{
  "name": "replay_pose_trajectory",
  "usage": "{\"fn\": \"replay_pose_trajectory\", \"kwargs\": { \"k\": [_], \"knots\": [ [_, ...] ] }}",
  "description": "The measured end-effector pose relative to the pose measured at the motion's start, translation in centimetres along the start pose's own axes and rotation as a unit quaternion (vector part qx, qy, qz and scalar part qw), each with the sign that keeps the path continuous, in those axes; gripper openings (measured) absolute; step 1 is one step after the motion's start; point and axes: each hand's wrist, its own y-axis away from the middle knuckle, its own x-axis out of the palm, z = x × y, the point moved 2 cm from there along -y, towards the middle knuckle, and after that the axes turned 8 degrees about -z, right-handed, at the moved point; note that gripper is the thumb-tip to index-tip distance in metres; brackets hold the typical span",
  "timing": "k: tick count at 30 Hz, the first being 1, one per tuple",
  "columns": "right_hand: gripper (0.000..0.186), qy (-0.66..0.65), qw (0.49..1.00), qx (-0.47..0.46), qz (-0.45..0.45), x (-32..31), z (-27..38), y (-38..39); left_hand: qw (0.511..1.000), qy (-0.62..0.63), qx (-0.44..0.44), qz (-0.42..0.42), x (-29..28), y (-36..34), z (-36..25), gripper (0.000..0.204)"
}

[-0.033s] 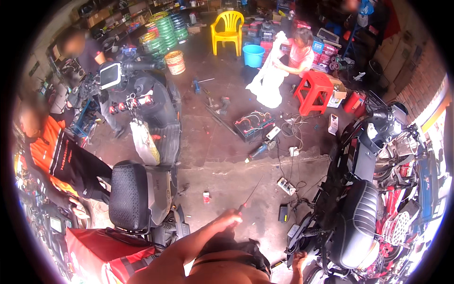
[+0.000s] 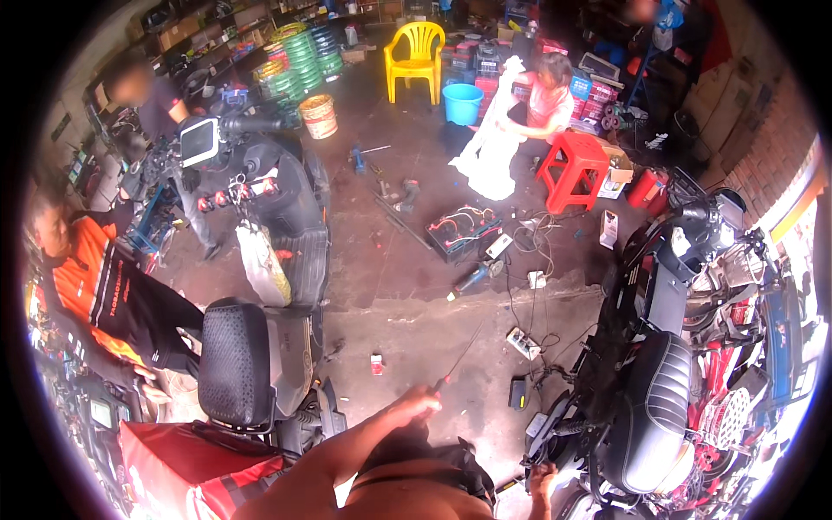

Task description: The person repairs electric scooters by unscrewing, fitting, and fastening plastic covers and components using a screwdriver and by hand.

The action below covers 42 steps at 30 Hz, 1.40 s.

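My left hand [image 2: 418,404] is closed on the red handle of a long, thin screwdriver [image 2: 447,378], its shaft angled up over the concrete floor [image 2: 416,338]. My right hand [image 2: 543,481] is low at the right, fingers curled, beside the rear of a black scooter [image 2: 654,399]; what it holds, if anything, is hidden from me. A small red-and-white packet [image 2: 377,364] lies ahead of my left hand, and a power strip [image 2: 523,344] with tangled cables lies farther right.
A second scooter [image 2: 234,364] and red delivery bag [image 2: 182,459] stand left, beside a person in orange [image 2: 95,286] and another [image 2: 160,113]. Ahead, a person [image 2: 550,108] handles white cloth [image 2: 485,169] near a red stool [image 2: 572,165], battery [image 2: 455,238] and grinder [image 2: 472,282].
The co-workers have shifted very slightly, and the white cloth in one person's hands has moved a little. My own hands look almost the same.
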Motion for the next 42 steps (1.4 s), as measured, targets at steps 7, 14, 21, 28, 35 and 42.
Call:
{"fn": "replay_pose_trajectory", "kwargs": {
  "k": [7, 14, 21, 28, 35, 42],
  "knots": [
    [0.017, 0.098, 0.993, -0.040, 0.056, 2.8, -6.3, 1.5, 0.999, -0.014, -0.043, -0.030, -0.5, -0.3, -2.1, 0.014],
    [0.017, 0.159, 0.978, 0.050, 0.129, 0.7, -6.3, -2.4, 0.998, 0.032, -0.018, -0.060, 2.6, 0.2, -1.3, 0.021],
    [0.023, 0.213, 0.959, -0.141, 0.124, -1.6, -0.7, -11.1, 0.992, 0.073, 0.020, -0.098, 5.5, 0.6, 1.0, 0.016],
    [0.018, 0.209, 0.953, -0.128, 0.177, -0.7, -0.2, -13.2, 0.979, 0.129, 0.063, -0.147, 6.9, 3.0, 3.5, 0.020],
    [0.037, 0.249, 0.933, -0.050, 0.255, 0.2, -3.0, -11.5, 0.968, 0.162, 0.059, -0.184, 6.5, 5.3, 5.5, 0.015],
    [0.036, 0.242, 0.935, 0.013, 0.259, -1.7, -1.6, -9.3, 0.962, 0.166, 0.032, -0.213, 6.6, 5.5, 7.0, 0.013]
  ]
}}
